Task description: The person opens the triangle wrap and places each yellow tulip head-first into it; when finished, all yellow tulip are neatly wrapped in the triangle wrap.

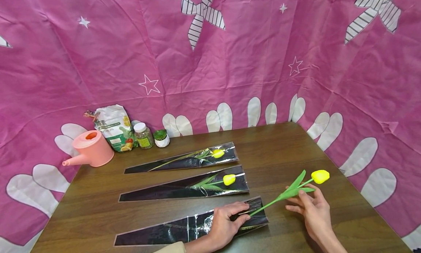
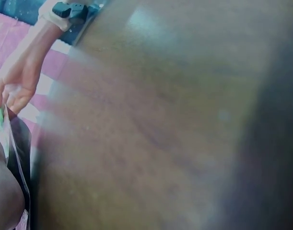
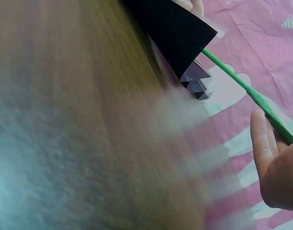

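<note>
My right hand (image 1: 317,209) pinches a yellow artificial tulip (image 1: 320,177) by its green leaves, just below the bloom. The tulip's stem (image 3: 228,72) slants down to the left, its lower end inside the wide mouth of the nearest black-and-clear flower sleeve (image 1: 148,235). At that mouth my left hand (image 1: 225,223) grips the sleeve, thumb and fingers at its edge. In the right wrist view the sleeve's dark back (image 3: 175,33) is raised off the table. How far the stem runs inside is hidden behind the left hand.
Two more sleeves, a middle one (image 1: 148,195) and a far one (image 1: 144,168), each hold a yellow tulip. Along the table's back left stand a pink watering can (image 1: 98,150), a white printed bag (image 1: 113,127), a lidded jar (image 1: 144,136) and a small potted plant (image 1: 162,139).
</note>
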Demonstrator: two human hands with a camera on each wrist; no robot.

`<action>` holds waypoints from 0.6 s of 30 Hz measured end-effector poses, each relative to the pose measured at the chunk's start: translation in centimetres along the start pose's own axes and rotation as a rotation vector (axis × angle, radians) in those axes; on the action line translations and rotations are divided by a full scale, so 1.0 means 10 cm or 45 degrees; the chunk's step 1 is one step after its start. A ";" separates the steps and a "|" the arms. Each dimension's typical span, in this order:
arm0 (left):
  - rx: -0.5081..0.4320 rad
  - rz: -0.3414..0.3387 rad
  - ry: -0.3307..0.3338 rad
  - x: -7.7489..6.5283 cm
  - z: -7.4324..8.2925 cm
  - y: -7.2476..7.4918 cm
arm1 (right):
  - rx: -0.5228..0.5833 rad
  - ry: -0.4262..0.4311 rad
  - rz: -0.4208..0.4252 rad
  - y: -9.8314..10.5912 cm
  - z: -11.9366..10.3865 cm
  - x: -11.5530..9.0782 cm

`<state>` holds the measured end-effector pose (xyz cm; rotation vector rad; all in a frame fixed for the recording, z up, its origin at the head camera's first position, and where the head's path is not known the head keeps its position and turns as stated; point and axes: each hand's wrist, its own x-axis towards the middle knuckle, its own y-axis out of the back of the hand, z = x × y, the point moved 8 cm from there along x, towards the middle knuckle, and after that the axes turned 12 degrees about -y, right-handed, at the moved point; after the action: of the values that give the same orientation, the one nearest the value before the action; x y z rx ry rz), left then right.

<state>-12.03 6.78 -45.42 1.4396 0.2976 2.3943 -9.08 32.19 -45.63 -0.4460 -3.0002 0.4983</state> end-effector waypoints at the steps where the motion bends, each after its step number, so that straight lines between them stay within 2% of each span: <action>1: -0.002 0.000 0.002 0.00 0.00 0.00 | -0.009 -0.014 0.015 0.01 0.01 -0.01; 10: 0.010 0.000 0.010 0.01 -0.02 0.00 | 0.017 -0.178 0.067 0.05 0.19 -0.08; 18: 0.023 -0.016 0.020 0.01 -0.01 -0.01 | 0.020 -0.231 0.063 0.01 0.29 -0.14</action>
<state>-12.18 6.93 -45.39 1.4234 0.3323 2.3998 -8.06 31.03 -48.45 -0.5006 -3.1619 0.5969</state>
